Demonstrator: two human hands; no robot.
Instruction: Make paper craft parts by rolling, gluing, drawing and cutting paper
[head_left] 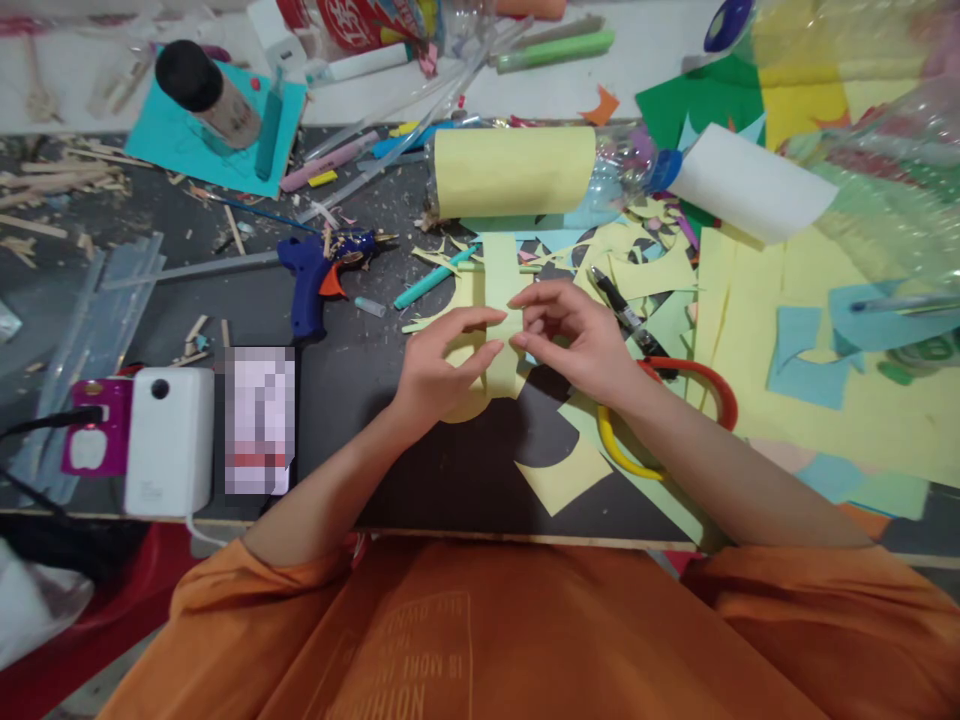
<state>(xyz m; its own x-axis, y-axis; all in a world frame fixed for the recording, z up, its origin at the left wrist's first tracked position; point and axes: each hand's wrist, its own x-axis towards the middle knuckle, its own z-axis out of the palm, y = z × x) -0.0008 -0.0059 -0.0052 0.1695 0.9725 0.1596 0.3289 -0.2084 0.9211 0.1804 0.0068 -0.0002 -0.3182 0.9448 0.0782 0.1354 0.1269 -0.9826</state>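
Note:
A narrow pale yellow-green paper strip stands lengthwise in front of me, above the dark tabletop. My left hand has its thumb and fingertips at the strip's left edge. From the other side, my right hand grips the right edge between thumb and fingers, the rest curled. Under the strip's lower end lies a rounded yellow paper piece, partly covered. Just beyond the strip, a plastic bottle wrapped in a yellow paper sleeve rests on its side.
Scissors with red and yellow handles lie under my right forearm, beside a black pen. A blue glue gun, a phone and a white power bank are left. Paper scraps and yellow sheets spread rightward.

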